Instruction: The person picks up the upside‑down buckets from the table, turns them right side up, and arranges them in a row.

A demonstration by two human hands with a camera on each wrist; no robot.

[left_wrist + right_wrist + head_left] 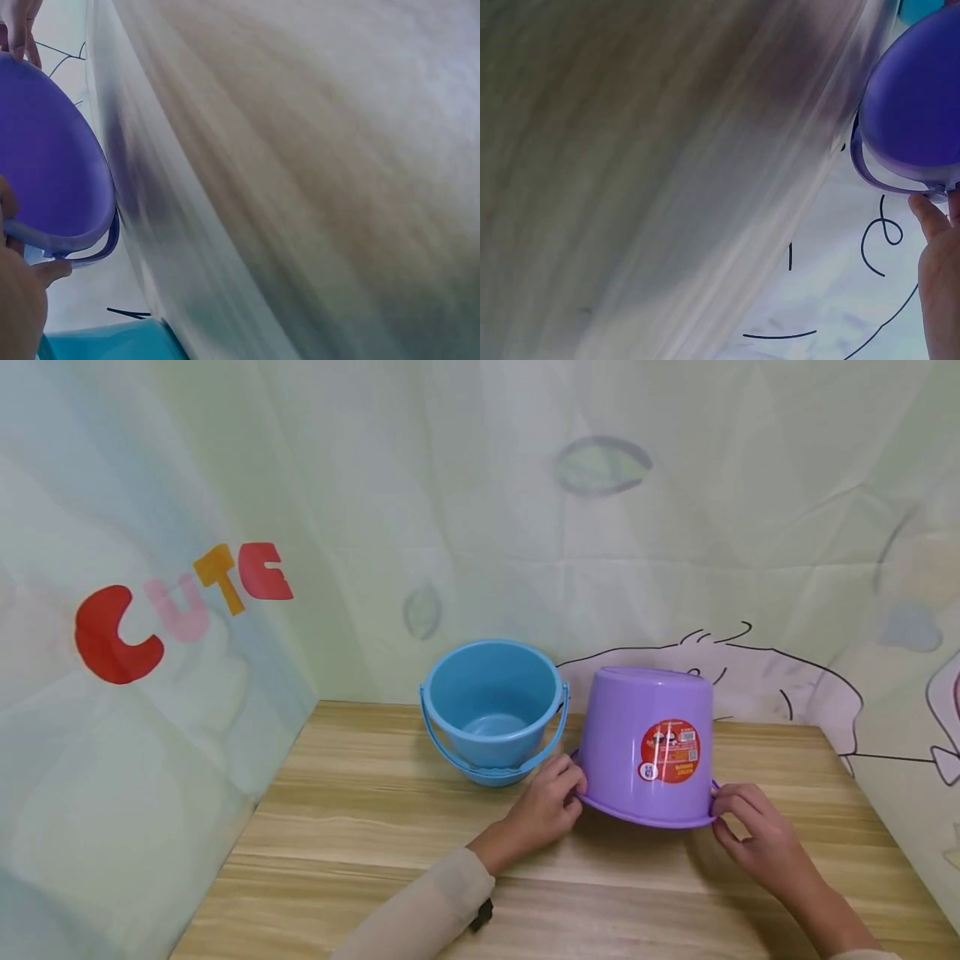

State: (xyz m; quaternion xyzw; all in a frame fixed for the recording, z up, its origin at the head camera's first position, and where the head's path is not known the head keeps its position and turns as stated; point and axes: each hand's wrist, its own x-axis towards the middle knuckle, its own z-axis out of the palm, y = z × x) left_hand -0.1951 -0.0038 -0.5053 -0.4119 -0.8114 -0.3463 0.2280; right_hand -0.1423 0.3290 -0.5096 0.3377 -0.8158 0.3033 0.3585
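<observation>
A purple bucket (622, 743) is turned upside down, its base up and its rim tilted, with a round red sticker (670, 752) facing me. My left hand (546, 802) pinches the rim on its left side. On the opposite side my right hand (761, 835) grips the rim between thumb and fingers. Both wrist views look into the bucket's hollow inside; its handle (874, 176) hangs at the rim toward the back. Just left of it, behind my left hand, a blue bucket (491, 693) stands upright on the table, its handle lowered across the front.
The wood-grain table (360, 827) meets a printed cloth backdrop (450, 527) close behind both buckets. More cloth with coloured letters (120, 635) hangs along the left side. A small dark object (482, 914) shows beside the left sleeve.
</observation>
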